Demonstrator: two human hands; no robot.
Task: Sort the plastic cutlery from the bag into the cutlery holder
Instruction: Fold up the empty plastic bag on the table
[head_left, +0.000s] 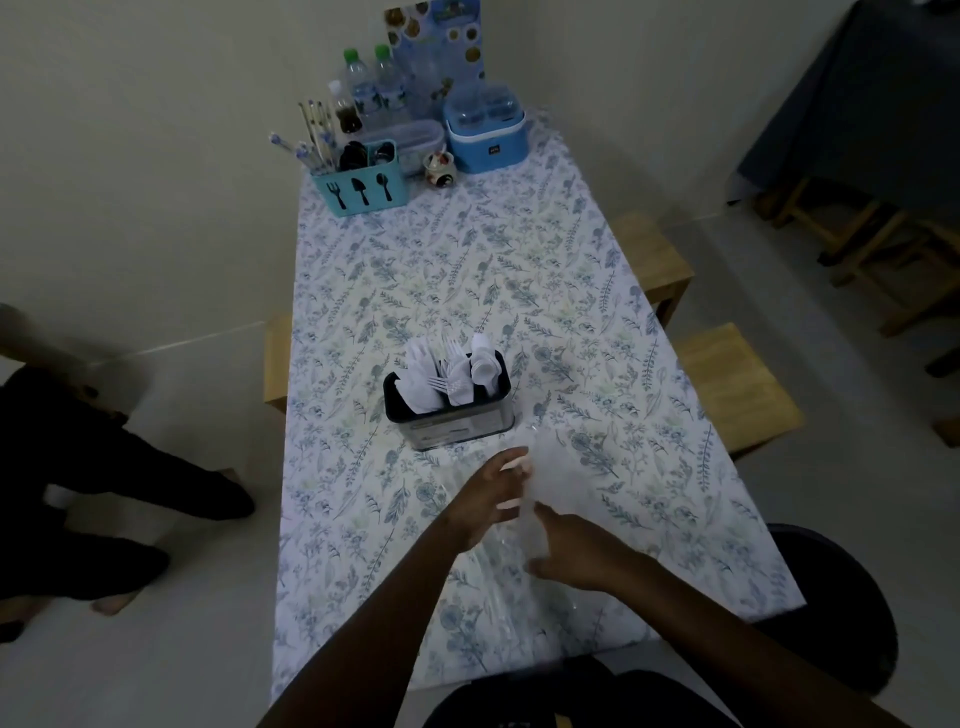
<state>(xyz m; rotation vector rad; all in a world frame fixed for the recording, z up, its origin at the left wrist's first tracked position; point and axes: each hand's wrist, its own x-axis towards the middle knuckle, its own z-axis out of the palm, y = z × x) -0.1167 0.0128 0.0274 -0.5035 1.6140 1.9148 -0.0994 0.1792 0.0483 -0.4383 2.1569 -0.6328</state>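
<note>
**Bag in both hands, holder nearly full**

The clear plastic bag (537, 467) is between my hands, near the front of the counter (597, 291) and just before the cutlery holder (448, 420). My left hand (485, 501) grips it from the left side with curled fingers. My right hand (574, 553) holds it lower down, with the thumb pointing up along the plastic. The picture is blurred here, so I cannot tell which end of the bag is its mouth. Its long axis goes from the counter edge close to me, up and away toward the holder, and the far end stands raised by the holder's right corner.

I see no white piece inside the bag, but the plastic is thin and unclear. The white knives (420, 376), forks (447, 371) and spoons (483, 364) stand upright in the black holder, heads up, each kind in its own compartment from left to right.

I judge that the sorting is almost done. The next move calls for feeling through the bag for any last piece, then putting it aside.

At the far end stand a turquoise caddy (361, 189) and water bottles (371, 88).
</note>
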